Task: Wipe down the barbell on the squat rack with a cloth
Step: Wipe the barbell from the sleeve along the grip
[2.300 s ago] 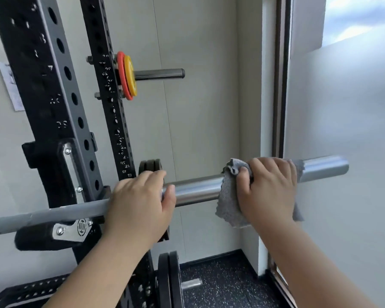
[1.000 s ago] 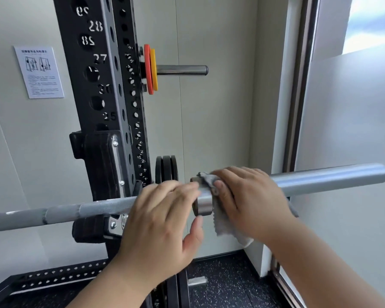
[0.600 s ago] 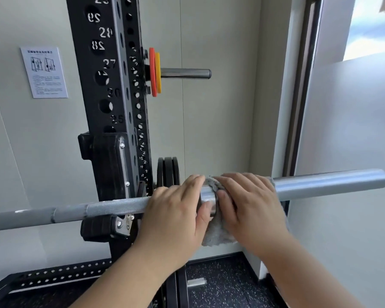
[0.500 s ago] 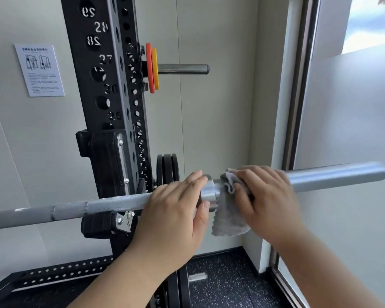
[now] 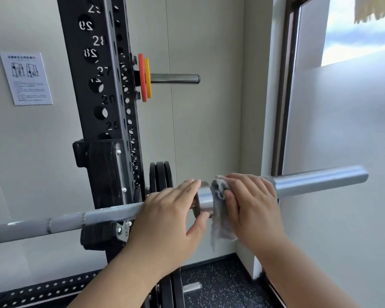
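Observation:
The steel barbell (image 5: pixel 316 182) lies across the black squat rack's hook (image 5: pixel 98 235) and runs from the left edge to its sleeve end at the right. My left hand (image 5: pixel 167 216) grips the shaft just inside the shiny collar (image 5: pixel 205 202), thumb under it. My right hand (image 5: pixel 251 207) wraps a grey cloth (image 5: pixel 220 227) round the sleeve right beside the collar. Part of the cloth hangs down below the bar.
The rack's black upright (image 5: pixel 98 85) with numbered holes stands at centre left. A peg (image 5: pixel 173 78) with a red and a yellow plate sticks out above. Black plates (image 5: pixel 160 176) hang behind the bar. A frosted window (image 5: pixel 342 141) is close on the right; dark speckled floor (image 5: pixel 216 283) lies below.
My right hand slid the cloth left along the sleeve to the collar, a little back right, and now holds it against the collar again. My left hand stayed on the shaft.

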{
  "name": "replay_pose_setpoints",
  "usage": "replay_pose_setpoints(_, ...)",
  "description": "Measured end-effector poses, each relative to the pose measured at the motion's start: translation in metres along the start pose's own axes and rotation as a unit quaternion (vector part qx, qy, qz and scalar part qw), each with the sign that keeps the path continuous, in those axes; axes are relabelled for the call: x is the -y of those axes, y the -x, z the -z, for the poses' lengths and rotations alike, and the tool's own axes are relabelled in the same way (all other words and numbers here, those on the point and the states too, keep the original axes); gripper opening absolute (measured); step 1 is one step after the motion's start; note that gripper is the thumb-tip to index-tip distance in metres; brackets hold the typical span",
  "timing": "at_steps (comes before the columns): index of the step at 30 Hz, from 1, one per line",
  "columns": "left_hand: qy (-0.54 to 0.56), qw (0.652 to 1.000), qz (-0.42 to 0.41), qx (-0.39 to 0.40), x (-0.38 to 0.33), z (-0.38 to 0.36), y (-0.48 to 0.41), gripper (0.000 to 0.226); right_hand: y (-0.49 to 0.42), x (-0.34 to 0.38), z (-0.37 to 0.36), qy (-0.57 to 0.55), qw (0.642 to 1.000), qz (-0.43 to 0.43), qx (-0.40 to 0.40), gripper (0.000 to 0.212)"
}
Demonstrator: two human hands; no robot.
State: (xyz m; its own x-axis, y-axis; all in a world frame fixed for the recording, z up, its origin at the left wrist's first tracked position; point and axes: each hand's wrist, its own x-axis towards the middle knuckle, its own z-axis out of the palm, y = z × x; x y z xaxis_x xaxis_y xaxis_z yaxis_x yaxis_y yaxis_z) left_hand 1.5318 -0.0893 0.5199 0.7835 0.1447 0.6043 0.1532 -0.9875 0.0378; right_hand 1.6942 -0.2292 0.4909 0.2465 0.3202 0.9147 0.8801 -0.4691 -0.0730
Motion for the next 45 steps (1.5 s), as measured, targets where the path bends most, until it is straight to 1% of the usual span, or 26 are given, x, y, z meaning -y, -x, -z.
replay_pose_setpoints(2, 0.013, 1.000, -0.016, -0.009, 0.004, 0.002, 0.003, 0.065, -0.013, 0.000, 0.003, 0.009, 0.997, -0.082, 0.002, 0.037)
replay_pose_setpoints(3, 0.015, 1.000, -0.019, -0.019, 0.005, 0.004, 0.003, 0.062, -0.020, 0.004, 0.005, -0.005, 0.993, -0.121, 0.001, 0.039)
replay_pose_setpoints(5, 0.004, 1.000, -0.002, -0.024, 0.005, 0.006, 0.002, 0.065, -0.032, 0.019, 0.005, -0.063, 0.987, -0.149, 0.003, 0.042)
replay_pose_setpoints(6, -0.002, 1.000, 0.013, -0.011, 0.005, 0.007, 0.001, 0.070, -0.035, 0.029, 0.004, -0.085, 0.987, -0.136, 0.011, 0.042)
replay_pose_setpoints(8, -0.027, 0.999, 0.023, 0.022, 0.005, 0.006, -0.002, 0.074, -0.031, 0.050, 0.000, -0.084, 0.993, -0.070, 0.032, 0.038)
replay_pose_setpoints(9, -0.041, 0.998, 0.018, 0.036, 0.005, 0.005, -0.003, 0.070, -0.025, 0.057, -0.004, -0.071, 0.996, -0.040, 0.041, 0.036)
replay_pose_setpoints(11, -0.052, 0.998, 0.007, 0.043, 0.006, 0.004, 0.000, 0.061, -0.011, 0.058, -0.010, -0.059, 0.997, -0.017, 0.045, 0.037)
replay_pose_setpoints(12, -0.048, 0.998, 0.001, 0.042, 0.009, 0.003, 0.002, 0.060, -0.001, 0.056, -0.010, -0.062, 0.997, -0.010, 0.037, 0.038)
replay_pose_setpoints(16, -0.059, 0.997, -0.006, 0.056, 0.014, 0.008, 0.001, 0.075, 0.042, 0.049, -0.007, -0.083, 0.996, 0.025, -0.029, 0.040)
replay_pose_setpoints(19, -0.054, 0.997, -0.018, 0.056, 0.014, 0.008, -0.002, 0.067, 0.037, 0.057, -0.006, -0.078, 0.997, 0.008, 0.001, 0.042)
replay_pose_setpoints(22, -0.043, 0.998, -0.021, 0.050, 0.019, 0.006, 0.002, 0.049, -0.001, 0.066, -0.003, -0.060, 0.997, -0.027, 0.038, 0.042)
replay_pose_setpoints(24, -0.037, 0.998, -0.031, 0.048, 0.021, 0.005, 0.003, 0.044, -0.021, 0.067, -0.004, -0.038, 0.996, -0.051, 0.061, 0.039)
replay_pose_setpoints(26, -0.026, 0.998, -0.041, 0.042, 0.024, 0.004, 0.003, 0.044, -0.022, 0.070, -0.008, -0.032, 0.997, -0.062, 0.044, 0.037)
replay_pose_setpoints(28, -0.015, 0.998, -0.051, 0.022, 0.024, 0.003, 0.003, 0.041, -0.004, 0.071, -0.012, -0.057, 0.996, -0.063, 0.002, 0.038)
replay_pose_setpoints(29, -0.013, 0.998, -0.054, 0.018, 0.024, 0.002, 0.003, 0.039, 0.008, 0.071, -0.013, -0.067, 0.996, -0.054, -0.016, 0.040)
replay_pose_setpoints(31, -0.010, 0.998, -0.054, 0.024, 0.023, 0.002, 0.004, 0.036, 0.026, 0.071, -0.013, -0.060, 0.997, -0.030, -0.024, 0.044)
replay_pose_setpoints(33, 0.000, 0.998, -0.057, 0.020, 0.024, 0.003, 0.005, 0.038, 0.025, 0.072, -0.010, -0.022, 0.999, -0.019, -0.012, 0.045)
replay_pose_setpoints(35, 0.004, 0.998, -0.061, 0.017, 0.026, 0.002, 0.005, 0.045, 0.007, 0.073, -0.007, 0.005, 0.999, -0.048, 0.018, 0.044)
replay_pose_setpoints(37, 0.001, 0.998, -0.065, 0.010, 0.027, 0.001, 0.006, 0.055, -0.025, 0.073, -0.004, -0.001, 0.991, -0.108, 0.084, 0.045)
replay_pose_setpoints(39, 0.000, 0.998, -0.069, 0.010, 0.027, 0.002, 0.006, 0.051, -0.048, 0.069, -0.003, 0.012, 0.977, -0.146, 0.155, 0.053)
replay_pose_setpoints(40, 0.005, 0.997, -0.070, 0.009, 0.027, 0.002, 0.006, 0.048, -0.051, 0.067, -0.003, 0.018, 0.975, -0.149, 0.164, 0.053)
replay_pose_setpoints(41, 0.010, 0.997, -0.070, 0.009, 0.027, 0.003, 0.006, 0.048, -0.049, 0.068, -0.002, 0.015, 0.978, -0.142, 0.154, 0.050)
replay_pose_setpoints(42, 0.017, 0.997, -0.069, 0.010, 0.026, 0.004, 0.006, 0.048, -0.041, 0.069, -0.002, 0.003, 0.985, -0.122, 0.125, 0.047)
replay_pose_setpoints(45, 0.041, 0.997, -0.073, -0.003, 0.024, 0.001, 0.009, 0.045, 0.002, 0.067, -0.010, -0.055, 0.998, -0.041, 0.000, 0.042)
